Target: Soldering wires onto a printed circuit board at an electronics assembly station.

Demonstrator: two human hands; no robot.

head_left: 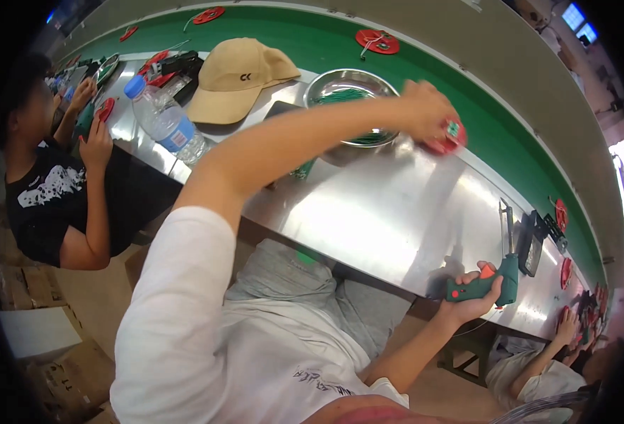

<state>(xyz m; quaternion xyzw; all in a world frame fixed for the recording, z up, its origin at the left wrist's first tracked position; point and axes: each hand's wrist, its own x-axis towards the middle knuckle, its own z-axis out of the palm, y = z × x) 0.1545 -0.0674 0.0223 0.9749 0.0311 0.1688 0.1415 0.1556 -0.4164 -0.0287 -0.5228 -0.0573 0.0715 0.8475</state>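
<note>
My left arm reaches across the bench to its far side. Blurred by motion, my left hand [430,113] is closed at the edge of a red disc [452,141] with a small green-and-silver piece on top; its fingertips are partly hidden. Down at the near right edge, my right hand [476,305] wraps round the grip of a green soldering gun [508,283] with an orange trigger. The gun's long metal tip points up and away over the bench. Just left of the red disc, partly behind my forearm, stands a steel bowl [315,83] of thin green wires.
A tan cap [230,74] and a clear water bottle [167,124] stand left on the metal bench [354,226]. Black boxy devices [531,244] lie at the right. Red discs [377,41] sit along the green strip behind. Co-workers [57,184] sit on both sides.
</note>
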